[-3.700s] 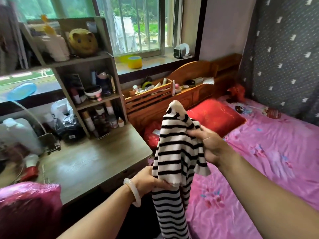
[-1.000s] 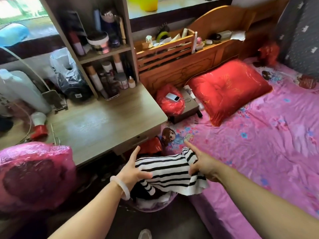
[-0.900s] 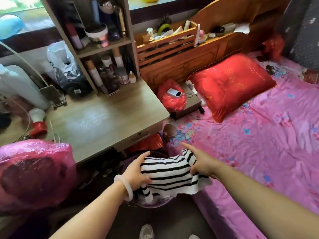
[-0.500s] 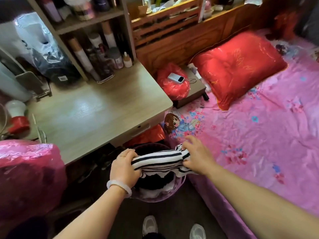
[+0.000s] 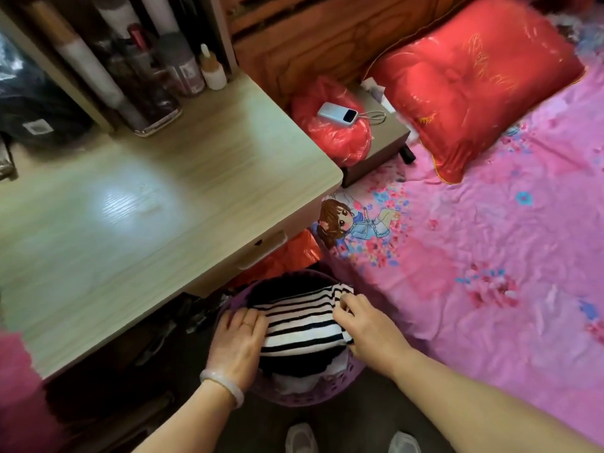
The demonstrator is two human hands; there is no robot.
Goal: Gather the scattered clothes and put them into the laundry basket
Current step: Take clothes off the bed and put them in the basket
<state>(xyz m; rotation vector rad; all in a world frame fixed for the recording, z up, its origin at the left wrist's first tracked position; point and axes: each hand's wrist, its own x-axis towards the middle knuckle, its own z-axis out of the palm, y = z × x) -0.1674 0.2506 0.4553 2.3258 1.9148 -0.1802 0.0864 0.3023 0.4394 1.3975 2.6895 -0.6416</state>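
A black-and-white striped top (image 5: pixel 304 325) lies folded inside the purple laundry basket (image 5: pixel 287 400), on top of darker and white clothes. The basket stands on the floor between the desk and the bed. My left hand (image 5: pixel 238 341), with a pale bangle on its wrist, presses flat on the top's left side. On the right side, the fingers of my right hand (image 5: pixel 362 325) curl over the top's edge and hold it down in the basket.
A wooden desk (image 5: pixel 163 204) with a shelf of bottles overhangs the basket's far left. The bed with a pink flowered sheet (image 5: pixel 490 256) runs along the right, with a red pillow (image 5: pixel 470 76) at its head. A power bank (image 5: pixel 338 114) lies on a red bag. My shoes (image 5: pixel 300 436) show below the basket.
Both hands came down with the striped top, from held up above the bed into the basket. In the last half second it sank below the rim and my left hand flattened.
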